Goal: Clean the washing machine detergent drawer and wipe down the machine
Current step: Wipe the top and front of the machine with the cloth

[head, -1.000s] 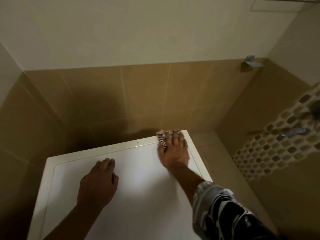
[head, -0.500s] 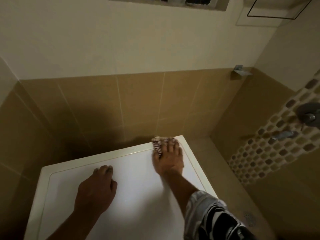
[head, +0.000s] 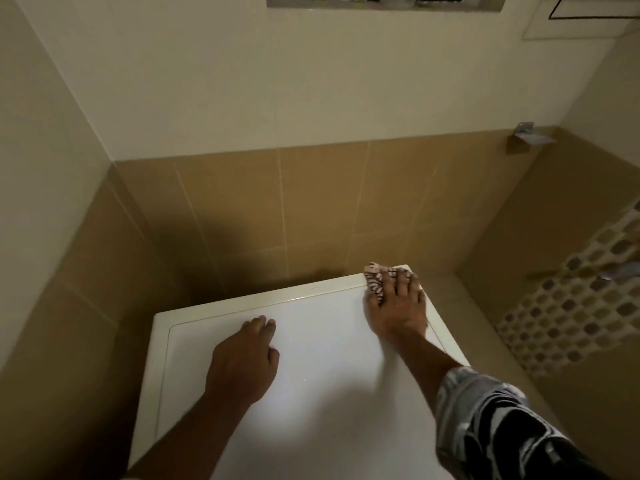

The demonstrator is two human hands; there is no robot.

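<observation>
We look down on the flat white top of a washing machine (head: 329,393), which fills the lower centre of the frame. It is a smooth, glossy panel with a cream raised border along its far and left edges, and it stands in a corner of tan tiled wall (head: 311,202). A small patterned cloth (head: 374,277), striped in dark and pale tones, lies at the far right corner of the top, partly over the border. The right hand (head: 396,315) lies flat on this cloth, its fingers (head: 401,284) straight and slightly spread, pressing it against the surface rather than gripping it; the cloth shows past the fingertips and beside the thumb. A black and white patterned sleeve (head: 495,427) covers that arm at the lower right of the frame. The left hand (head: 242,363) rests palm down on the bare panel left of centre, holding nothing, its fingers (head: 259,323) close together and relaxed, the tips touching the surface near the far border. At the right edge of the frame runs a band of mosaic tiles (head: 571,306), and a small metal bracket (head: 528,135) sits on the wall at the upper right.
</observation>
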